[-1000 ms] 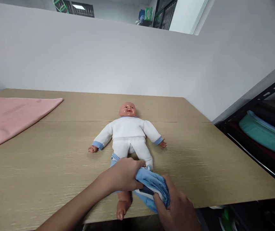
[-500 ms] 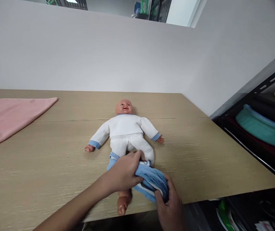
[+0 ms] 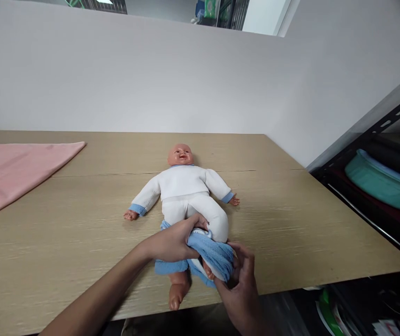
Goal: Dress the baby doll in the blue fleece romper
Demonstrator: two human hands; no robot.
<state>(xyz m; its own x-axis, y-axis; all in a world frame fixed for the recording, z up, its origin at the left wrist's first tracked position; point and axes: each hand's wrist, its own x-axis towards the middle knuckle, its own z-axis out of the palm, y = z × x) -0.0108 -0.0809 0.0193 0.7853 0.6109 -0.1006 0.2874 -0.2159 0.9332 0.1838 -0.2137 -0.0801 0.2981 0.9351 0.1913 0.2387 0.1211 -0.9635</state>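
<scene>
A baby doll (image 3: 182, 186) in a white top and white trousers lies face up on the wooden table (image 3: 63, 224), head away from me. My left hand (image 3: 172, 240) grips bunched blue cloth (image 3: 212, 254) at the doll's right-side leg. My right hand (image 3: 238, 280) pinches the same blue cloth from below, near the table's front edge. The doll's bare foot (image 3: 176, 293) sticks out under the cloth. More blue fabric (image 3: 167, 267) lies flat beneath my left hand.
A pink cloth (image 3: 14, 170) is spread at the table's far left. A dark metal rack (image 3: 371, 186) at the right holds a teal folded item (image 3: 382, 184) and other fabrics. A white partition wall stands behind the table.
Both hands have pushed the bunched blue cloth further up the doll's leg towards its hips. The doll's right-side leg has bent up slightly. The view has shifted a little.
</scene>
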